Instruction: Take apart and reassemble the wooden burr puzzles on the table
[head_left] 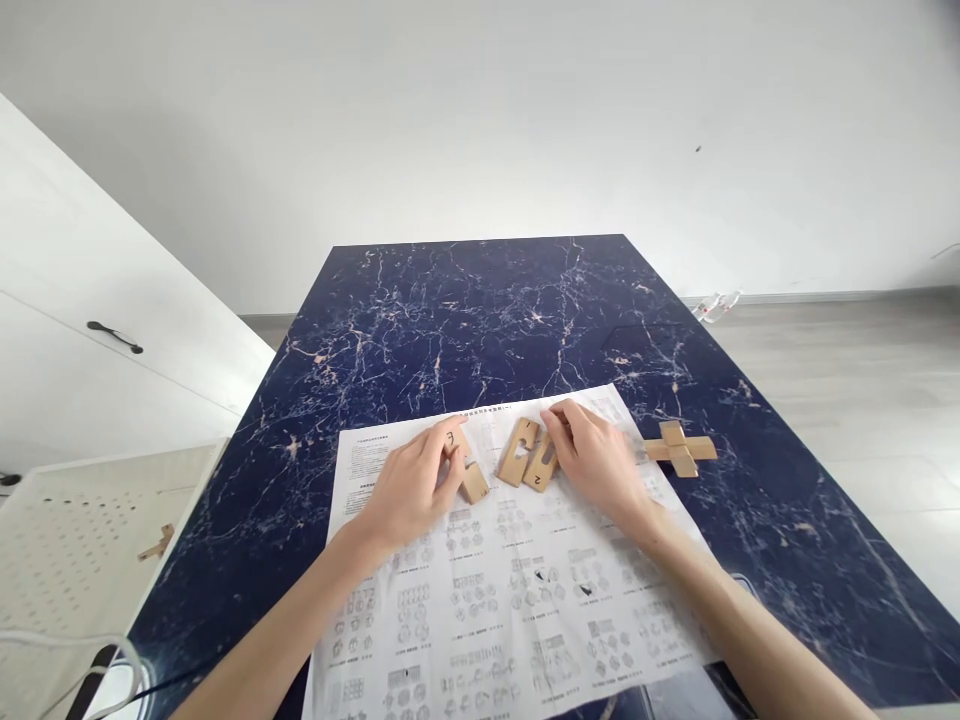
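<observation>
My left hand is closed on a notched wooden puzzle piece, with thumb and fingers along its left side; a hand-written 3 shows at its upper end. Two more flat wooden pieces lie side by side to the right, one marked 1 and one marked 2. With bent fingers, my right hand grips the right edge of the piece marked 2. Under both hands spreads a printed instruction sheet covered in small diagrams.
A cross-shaped wooden puzzle sits right of the sheet on the dark blue marbled table. Another wooden cross rests on a perforated cream surface at the lower left. A white cable curls near the table's left edge.
</observation>
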